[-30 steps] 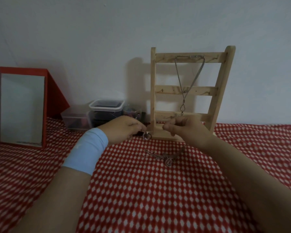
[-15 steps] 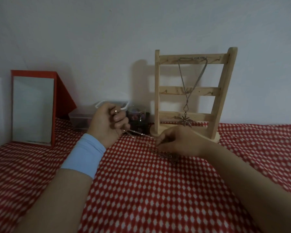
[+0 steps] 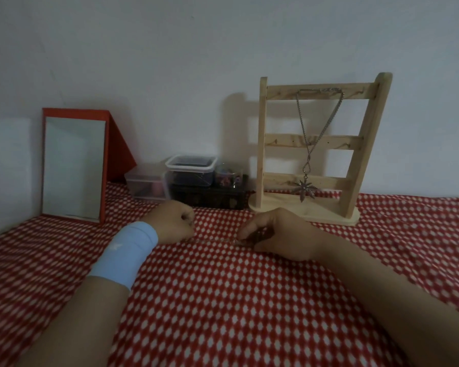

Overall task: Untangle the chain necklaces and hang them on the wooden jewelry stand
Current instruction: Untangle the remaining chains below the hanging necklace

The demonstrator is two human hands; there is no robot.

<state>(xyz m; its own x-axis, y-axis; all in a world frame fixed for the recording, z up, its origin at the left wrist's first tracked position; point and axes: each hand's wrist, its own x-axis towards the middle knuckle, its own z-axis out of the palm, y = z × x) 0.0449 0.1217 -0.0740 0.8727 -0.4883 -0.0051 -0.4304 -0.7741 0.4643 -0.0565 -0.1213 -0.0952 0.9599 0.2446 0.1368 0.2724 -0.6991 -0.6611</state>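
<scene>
The wooden jewelry stand (image 3: 263, 144) rises at the back right on the red-and-white cloth. One silver chain necklace (image 3: 304, 128) with a leaf pendant hangs from its top rail. My left hand (image 3: 174, 221), with a light blue wristband, lies low on the cloth with its fingers curled round one end of a thin chain (image 3: 217, 241). That chain runs faintly across the cloth to my right hand (image 3: 278, 234), whose fingertips pinch it and cover the tangled rest. Both hands are in front of the stand, left of its base.
A red-framed mirror (image 3: 74, 165) leans against the wall at the left. Clear plastic boxes (image 3: 190, 168), a small jar (image 3: 228, 174) and a dark box (image 3: 210, 198) sit between the mirror and the stand. The red patterned cloth (image 3: 236, 300) spreads toward me.
My left hand, raised with the chain end half a second ago, has come down onto the cloth. My right hand has shifted slightly lower and stays on the chain. The view has swung left.
</scene>
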